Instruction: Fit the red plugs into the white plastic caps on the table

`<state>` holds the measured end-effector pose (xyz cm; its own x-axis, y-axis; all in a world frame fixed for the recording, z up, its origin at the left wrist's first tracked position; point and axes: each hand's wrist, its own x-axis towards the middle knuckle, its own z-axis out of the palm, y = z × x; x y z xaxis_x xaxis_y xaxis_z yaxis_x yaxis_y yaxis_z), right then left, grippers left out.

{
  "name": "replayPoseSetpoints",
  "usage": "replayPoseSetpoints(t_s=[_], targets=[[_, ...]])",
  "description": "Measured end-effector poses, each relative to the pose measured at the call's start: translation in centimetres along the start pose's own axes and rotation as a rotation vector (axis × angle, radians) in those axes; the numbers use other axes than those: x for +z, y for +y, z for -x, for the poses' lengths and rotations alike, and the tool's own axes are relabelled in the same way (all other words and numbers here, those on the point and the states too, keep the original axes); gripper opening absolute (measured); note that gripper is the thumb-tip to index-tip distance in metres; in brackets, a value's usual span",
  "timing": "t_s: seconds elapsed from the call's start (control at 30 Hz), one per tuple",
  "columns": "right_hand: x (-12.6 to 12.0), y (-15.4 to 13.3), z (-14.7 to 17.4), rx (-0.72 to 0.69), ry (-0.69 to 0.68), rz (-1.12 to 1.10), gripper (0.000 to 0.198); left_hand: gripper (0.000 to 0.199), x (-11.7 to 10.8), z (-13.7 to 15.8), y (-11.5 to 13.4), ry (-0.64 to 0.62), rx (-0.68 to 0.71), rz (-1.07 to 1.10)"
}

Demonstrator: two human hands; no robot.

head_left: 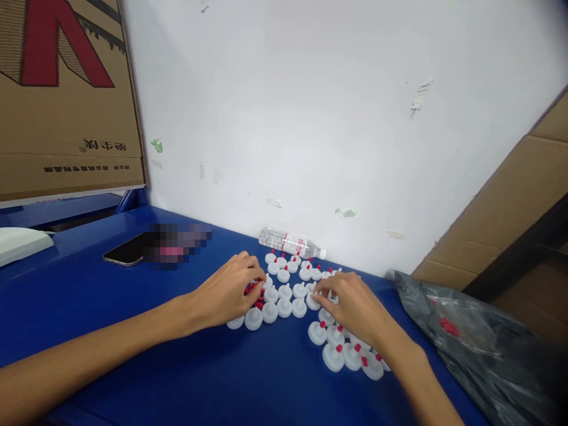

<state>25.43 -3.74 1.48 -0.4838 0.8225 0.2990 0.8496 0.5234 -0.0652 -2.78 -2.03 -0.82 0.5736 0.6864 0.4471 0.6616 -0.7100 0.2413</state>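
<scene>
My left hand (235, 287) is curled over a small heap of red tip caps (258, 304), its thumb and fingertips close together among them. Whether a cap is pinched there is hidden. White round nozzle lids (284, 307) stand in rows beside it, these ones with bare tips. My right hand (348, 302) reaches down with thumb and forefinger around the tip of a white nozzle lid (312, 302) that rests on the blue table (213, 378). Below the right hand, several white lids with red tips (333, 357) are grouped, partly covered by the wrist.
A clear plastic bottle (293, 242) lies against the white wall (310, 118), behind more red-tipped lids (283, 274). A phone (126, 248) is at the left. On the right lies a dark plastic bag (470, 337). Cardboard (66, 118) stands at the back left.
</scene>
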Motion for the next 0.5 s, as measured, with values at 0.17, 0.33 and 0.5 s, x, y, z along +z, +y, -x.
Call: replayPoseSetpoints(t_s=[0.17, 0.33, 0.5], targets=[[-0.1, 0.3, 0.1, 0.032, -0.028, -0.038, 0.019, 0.021, 0.1, 0.1, 0.0, -0.001, -0.012, -0.031], [-2.4, 1.8, 0.6, 0.179, -0.023, -0.168, 0.030, 0.022, 0.3, 0.3, -0.3, 0.004, 0.012, -0.054], [-3.6, 3.5, 1.9, 0.312, -0.306, -0.419, 0.026, 0.024, 0.5, 0.4, -0.2, -0.019, 0.007, -0.031]])
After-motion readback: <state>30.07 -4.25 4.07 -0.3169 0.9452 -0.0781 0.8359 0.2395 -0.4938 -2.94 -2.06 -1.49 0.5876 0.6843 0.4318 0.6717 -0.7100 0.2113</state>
